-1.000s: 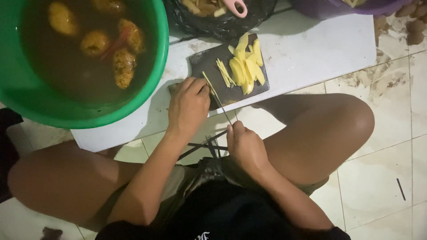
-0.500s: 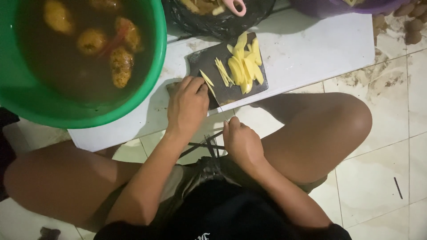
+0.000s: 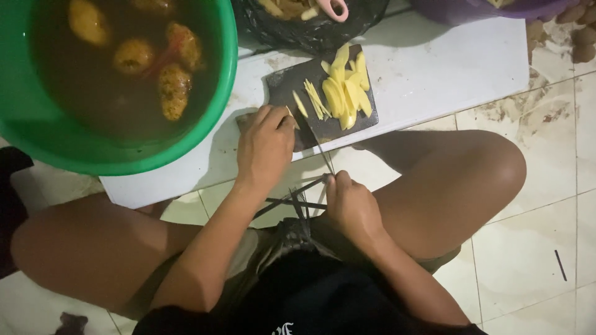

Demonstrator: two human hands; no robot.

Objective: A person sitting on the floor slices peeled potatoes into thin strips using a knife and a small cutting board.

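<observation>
Surface: a white board (image 3: 434, 74) lies on a tiled floor (image 3: 534, 242), beyond both hands. One dark cutting board (image 3: 292, 87) rests on it. The left hand (image 3: 266, 146) presses down at its near edge, on a piece that is hidden. The right hand (image 3: 351, 205) grips one knife (image 3: 321, 152), blade thin and hard to make out. Potato strips (image 3: 344, 93) lie piled beyond the blade. One green basin (image 3: 220, 93), cut off, holds four potatoes (image 3: 174, 90) in murky water.

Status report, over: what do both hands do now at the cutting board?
Left hand presses a piece on the dark cutting board. Right hand grips knife, blade beside left fingers. Yellow slices piled beyond the blade, apart.
</observation>
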